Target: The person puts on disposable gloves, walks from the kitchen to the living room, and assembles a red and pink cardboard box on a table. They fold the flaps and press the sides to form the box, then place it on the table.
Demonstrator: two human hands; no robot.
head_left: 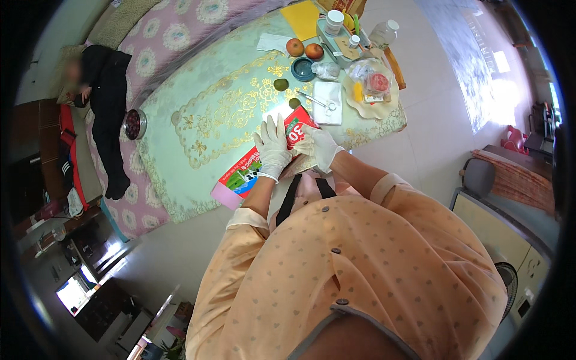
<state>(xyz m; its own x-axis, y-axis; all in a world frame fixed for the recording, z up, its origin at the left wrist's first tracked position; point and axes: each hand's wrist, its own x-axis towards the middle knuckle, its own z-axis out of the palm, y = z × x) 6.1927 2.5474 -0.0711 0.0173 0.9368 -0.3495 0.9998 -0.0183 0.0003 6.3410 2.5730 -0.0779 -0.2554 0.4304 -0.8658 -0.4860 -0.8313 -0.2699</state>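
Observation:
Both my hands wear thin white gloves and work at the table's near edge. My left hand (273, 149) lies over a red printed leaflet (241, 175) with a green and blue picture, its fingers stretched out. The bent fingers of my right hand (319, 147) grip the red end of the paper, close beside the left. Whether it is one sheet or several is hidden under the gloves. A pink strip (224, 195) shows at the leaflet's left end. Beyond my right hand, scissors (329, 107) rest on a folded white napkin (327, 93), near two green fruits (281, 84).
The table wears a pale green cloth (198, 108) with gold flowers. Farther back are apples (294, 47), a dark teal bowl (303, 70), a tray (346, 57) with bottles and a scalloped plate (391, 102). A person in dark clothes (111, 108) sits at left beside a fruit bowl (134, 124).

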